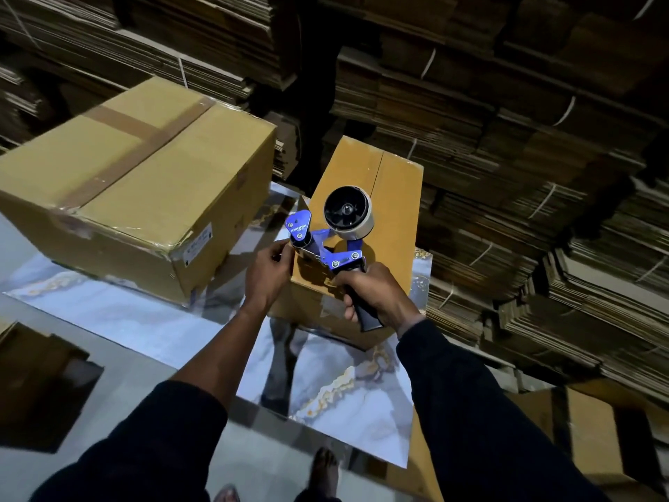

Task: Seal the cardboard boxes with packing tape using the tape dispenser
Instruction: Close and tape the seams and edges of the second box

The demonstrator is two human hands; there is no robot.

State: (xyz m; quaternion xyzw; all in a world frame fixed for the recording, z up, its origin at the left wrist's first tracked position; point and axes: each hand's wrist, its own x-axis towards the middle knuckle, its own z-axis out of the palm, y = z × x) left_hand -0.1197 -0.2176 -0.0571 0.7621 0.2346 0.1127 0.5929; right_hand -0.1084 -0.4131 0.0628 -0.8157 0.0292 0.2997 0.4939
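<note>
Two cardboard boxes: taped large box, untaped small box. One tape dispenser: right hand grips handle, left hand pinches its front end.

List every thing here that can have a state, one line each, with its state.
large box: flaps shut, brown tape across the top, resting on the table.
small box: flaps closed, top centre seam untaped.
tape dispenser: loaded with a roll, held above the small box.
right hand: grips the dispenser's black handle.
left hand: fingers at the dispenser's front end.
flattened cartons: bundled, stacked behind.
</note>
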